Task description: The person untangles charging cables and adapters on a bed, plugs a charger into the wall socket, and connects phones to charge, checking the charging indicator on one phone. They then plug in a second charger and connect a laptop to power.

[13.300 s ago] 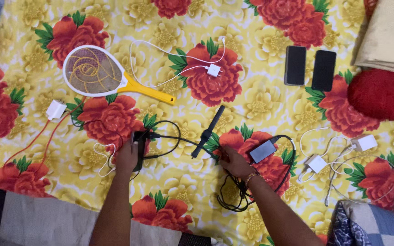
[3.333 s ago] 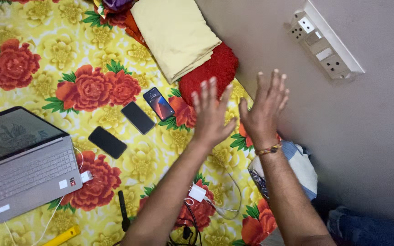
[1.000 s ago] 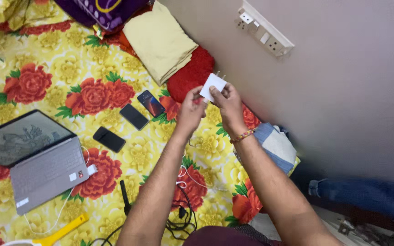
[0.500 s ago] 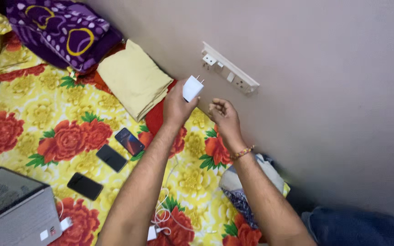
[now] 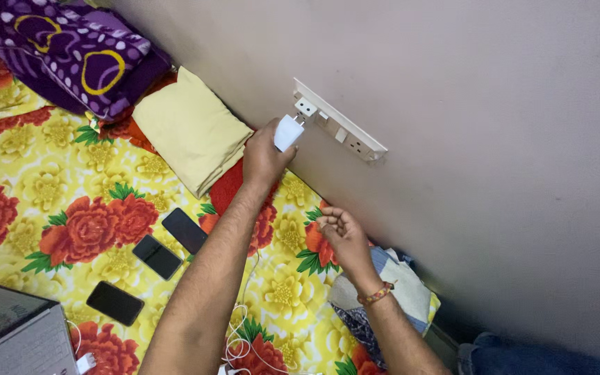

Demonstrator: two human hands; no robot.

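The left hand was stretched out to the wall and clenched around a small white plastic charger plug, whose front end was pressed up against the left end of a long white socket strip fixed on the grey wall. Whether the plug's pins sat fully in the socket could not be told. The right hand hung lower and nearer the body, well apart from the plug, its fingers loosely curled with the fingertips pinched together; if it held a thin cable there, it was too fine to make out. A red and yellow thread band circled its wrist.

Below both arms lay a yellow bedsheet with large red flowers. On it, to the left of the left forearm, three dark flat phones lay near each other in a slanting row. A folded pale yellow cloth rested just beside the left hand, over a red cushion, with a purple blanket with yellow rings further up-left. A grey laptop sat at the lower left corner, and a tangle of thin white cables lay under the left forearm. A blue and white patterned cloth bundle lay under the right wrist.
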